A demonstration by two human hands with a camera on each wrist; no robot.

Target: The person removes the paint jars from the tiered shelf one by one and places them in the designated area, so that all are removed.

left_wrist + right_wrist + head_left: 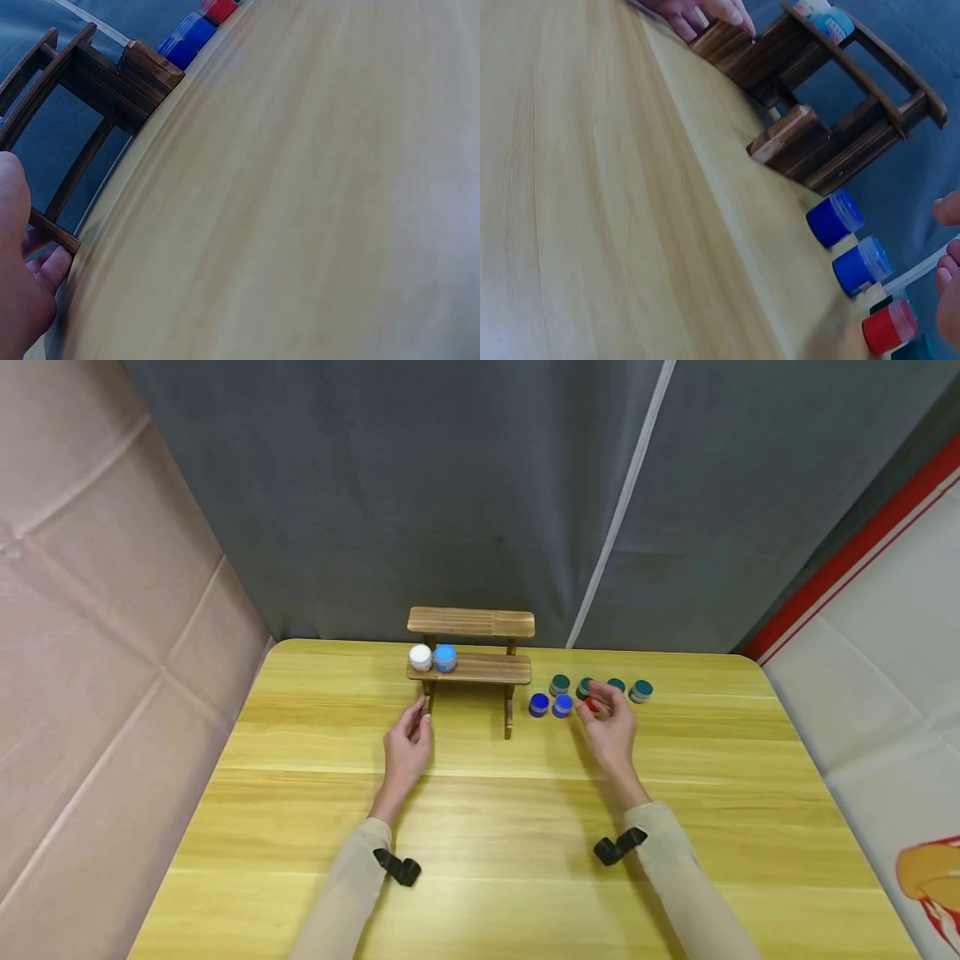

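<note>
A two-tier wooden stand (480, 668) stands at the back of the table, with a white-lidded jar (420, 657) and a light-blue jar (446, 658) on its lower shelf. My left hand (407, 745) pinches the stand's left foot, thumb on the near side and fingers beyond it in the left wrist view. My right hand (611, 731) is over a small red paint jar (889, 327), partly hiding it in the head view. In the right wrist view its thumb and fingers are apart, with nothing between them.
A dark blue jar (538, 705) and a lighter blue jar (562, 706) stand between the stand and my right hand. Several dark green-lidded jars, one at the right end (641, 691), form a row behind. A grey curtain (450, 493) hangs behind the table.
</note>
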